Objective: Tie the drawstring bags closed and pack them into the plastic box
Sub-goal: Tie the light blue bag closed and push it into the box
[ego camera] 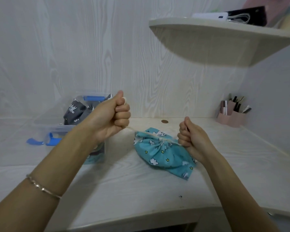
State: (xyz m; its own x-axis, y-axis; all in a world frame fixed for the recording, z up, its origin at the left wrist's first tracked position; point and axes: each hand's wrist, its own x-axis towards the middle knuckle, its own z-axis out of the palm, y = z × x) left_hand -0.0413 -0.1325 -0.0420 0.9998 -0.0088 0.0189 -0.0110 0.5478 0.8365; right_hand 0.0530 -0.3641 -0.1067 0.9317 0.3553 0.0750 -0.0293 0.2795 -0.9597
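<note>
Head view showed the left hand [113,117] and right hand [190,135] fisted on the cord [132,129], cinching the blue bag [164,154] on the desk [141,190]. Knot apparently unfinished. Next: tie, then move into the box [45,121] at left.

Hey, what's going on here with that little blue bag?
A person is pulling the blue bag's drawstring tight. The left hand and the right hand each grip one end and draw it outward, so the bag's mouth is gathered. The bag lies on the desk. A grey bag already sits in the clear plastic box to the left.
</note>
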